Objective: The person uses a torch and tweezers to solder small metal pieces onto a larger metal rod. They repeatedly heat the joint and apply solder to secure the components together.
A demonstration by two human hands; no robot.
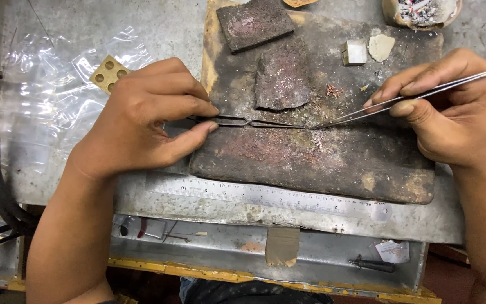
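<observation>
The left hand (142, 115) has its fingers (189, 104) closed around the back end of dark cross-lock tweezers (248, 121), thumb below and the other fingers above. These tweezers are thin, blackened metal, with two legs that cross in the middle, and they lie flat, pointing away from the fingers toward the right. The right hand (451, 112) pinches long, bright steel tweezers (400, 100) between the thumb and the first fingers; the shiny legs run out past the hand to the upper right, and the fine tips go down to the left. Both pairs of tips meet at one spot between the two hands, on a scorched soldering board (333, 163). What they hold there is too small to tell.

The board is a thick, rough slab, brown and grey, with burnt marks and crumbs. Beyond the left fingers lie two flat charred blocks (281, 79), and beyond the right fingers a small white cube (355, 52) and a pale flat chip (380, 46). Just below the board rests a steel ruler (265, 196). Behind the left hand there is a brass block with holes (107, 73) on crinkled clear plastic (46, 101). The counter (423, 225) is dull, scratched grey metal.
</observation>
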